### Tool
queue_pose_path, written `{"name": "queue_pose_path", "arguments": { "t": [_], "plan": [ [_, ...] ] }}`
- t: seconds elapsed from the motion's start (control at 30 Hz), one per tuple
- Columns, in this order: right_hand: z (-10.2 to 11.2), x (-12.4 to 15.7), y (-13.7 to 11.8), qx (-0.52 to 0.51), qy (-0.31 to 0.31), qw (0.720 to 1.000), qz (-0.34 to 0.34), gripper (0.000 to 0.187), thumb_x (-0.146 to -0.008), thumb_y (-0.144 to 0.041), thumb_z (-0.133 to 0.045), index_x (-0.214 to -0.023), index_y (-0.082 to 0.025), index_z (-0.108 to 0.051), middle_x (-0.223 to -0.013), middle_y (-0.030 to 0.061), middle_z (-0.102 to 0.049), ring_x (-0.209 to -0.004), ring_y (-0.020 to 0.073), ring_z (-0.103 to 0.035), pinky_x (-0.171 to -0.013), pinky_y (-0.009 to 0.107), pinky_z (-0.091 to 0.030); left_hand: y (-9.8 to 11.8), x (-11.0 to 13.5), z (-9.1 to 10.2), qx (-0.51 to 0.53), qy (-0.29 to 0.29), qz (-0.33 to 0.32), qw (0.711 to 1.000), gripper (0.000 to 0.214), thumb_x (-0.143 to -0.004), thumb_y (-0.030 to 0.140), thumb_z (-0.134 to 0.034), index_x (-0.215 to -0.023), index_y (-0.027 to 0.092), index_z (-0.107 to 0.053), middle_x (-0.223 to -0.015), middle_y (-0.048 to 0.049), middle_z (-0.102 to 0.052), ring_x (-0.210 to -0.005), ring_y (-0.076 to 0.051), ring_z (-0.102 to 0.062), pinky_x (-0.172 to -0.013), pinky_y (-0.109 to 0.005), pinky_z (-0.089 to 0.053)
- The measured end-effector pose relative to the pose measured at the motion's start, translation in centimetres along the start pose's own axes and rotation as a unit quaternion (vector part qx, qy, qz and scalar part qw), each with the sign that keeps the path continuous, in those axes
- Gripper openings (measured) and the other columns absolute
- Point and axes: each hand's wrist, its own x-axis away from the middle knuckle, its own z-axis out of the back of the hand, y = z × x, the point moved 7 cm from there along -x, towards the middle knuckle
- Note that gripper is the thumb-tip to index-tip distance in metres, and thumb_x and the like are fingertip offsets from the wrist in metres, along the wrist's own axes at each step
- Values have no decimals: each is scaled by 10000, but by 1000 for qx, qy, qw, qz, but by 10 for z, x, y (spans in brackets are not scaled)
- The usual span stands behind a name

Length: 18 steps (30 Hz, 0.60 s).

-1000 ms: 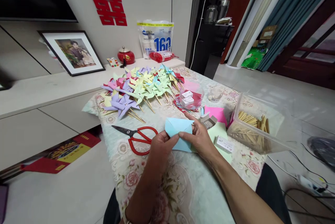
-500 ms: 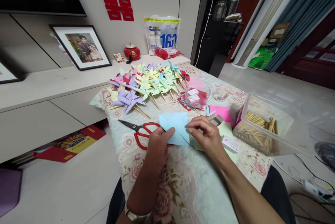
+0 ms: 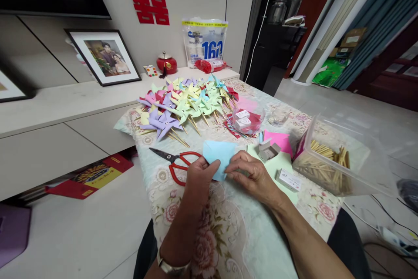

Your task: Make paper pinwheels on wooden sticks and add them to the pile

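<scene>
A light blue paper square (image 3: pixel 218 152) is held between my two hands above the flowered tablecloth. My left hand (image 3: pixel 203 176) grips its lower left part, thumb on top. The fingers of my right hand (image 3: pixel 248 173) pinch the lower right corner and bend it inward. Just left of my left hand lie red-handled scissors (image 3: pixel 174 162) with dark blades pointing left. Beyond the hands rests a heap of finished paper pinwheels (image 3: pixel 183 105) on wooden sticks, in purple, yellow, green, pink, red and blue.
Right of my hands are an open small box (image 3: pixel 269 150), a closed white box (image 3: pixel 288 180), green paper (image 3: pixel 272 166) and pink paper (image 3: pixel 279 140). A clear bin (image 3: pixel 362 179) holds many sticks. A round clear container (image 3: pixel 257 123) holds small boxes. A cabinet (image 3: pixel 48 107) borders the far side.
My right hand has moved slightly left and down with the paper's right corner, which is now bent inward. The left hand still holds the sheet. The camera view has shifted slightly.
</scene>
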Motion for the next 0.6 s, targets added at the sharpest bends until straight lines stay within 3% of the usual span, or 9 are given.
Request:
{"name": "queue_pose_path", "arguments": {
  "t": [0.27,0.43,0.6],
  "plan": [
    [-4,0,8,-29,-29,995,-90,71,-888,-181,-655,-824,-198,-678,-827,26,-615,-806,172,-578,-745,300,-449,1,5,-5,-31,-1,-9,999,328,-602,293,-826,-856,105,-739,-687,-44,-750,-586,-149,-637,-591,-244,-490],
    [-5,0,14,-42,-14,988,-149,114,-847,-182,-648,-733,-186,-638,-755,-3,-578,-722,143,-548,-675,263,-411,2,7,-8,-38,6,-10,999,268,-555,270,-837,-758,126,-738,-622,-16,-723,-535,-137,-608,-564,-238,-475],
    [-7,3,22,-40,10,979,-199,121,-832,-214,-615,-714,-185,-628,-730,-10,-560,-663,134,-521,-616,253,-390,1,7,-9,-42,-2,-1,999,281,-555,275,-835,-777,121,-756,-639,-28,-731,-553,-154,-624,-583,-255,-497]
  ]
}}
